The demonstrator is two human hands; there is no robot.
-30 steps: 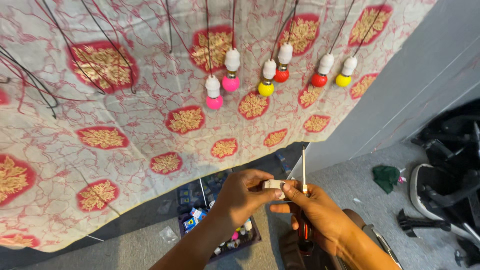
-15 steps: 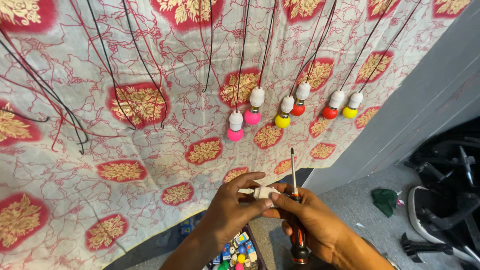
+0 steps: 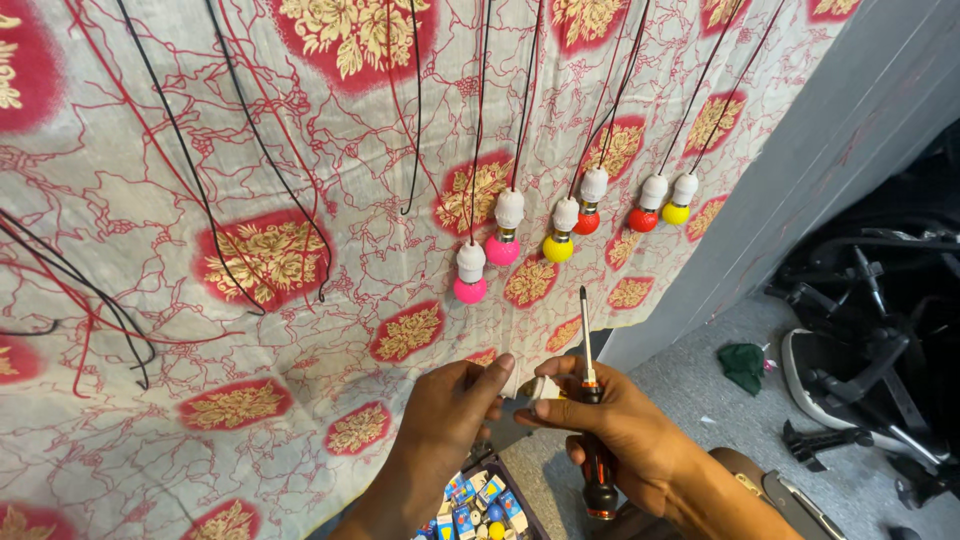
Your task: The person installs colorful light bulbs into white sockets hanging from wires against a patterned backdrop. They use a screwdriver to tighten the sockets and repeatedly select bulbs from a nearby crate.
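My left hand (image 3: 452, 402) and my right hand (image 3: 603, 420) meet in front of a hanging patterned cloth. Between their fingertips they pinch a small white socket piece (image 3: 528, 385), mostly hidden by the fingers. My right hand also grips a screwdriver (image 3: 592, 420) with a black and orange handle, its shaft pointing up. Above, several small coloured bulbs in white holders hang on wires: pink ones (image 3: 470, 274), a yellow one (image 3: 560, 234), red ones (image 3: 645, 208).
The white cloth (image 3: 250, 250) with red and gold motifs fills the left, with loose black and red wires (image 3: 250, 180) dangling. A box of small coloured parts (image 3: 478, 500) lies below. A grey wall (image 3: 800, 170) and an overturned office chair (image 3: 880, 350) are right.
The view has tilted upward, so the bulbs and cloth sit lower in frame. Both hands stayed together on the white piece, with the screwdriver still upright.
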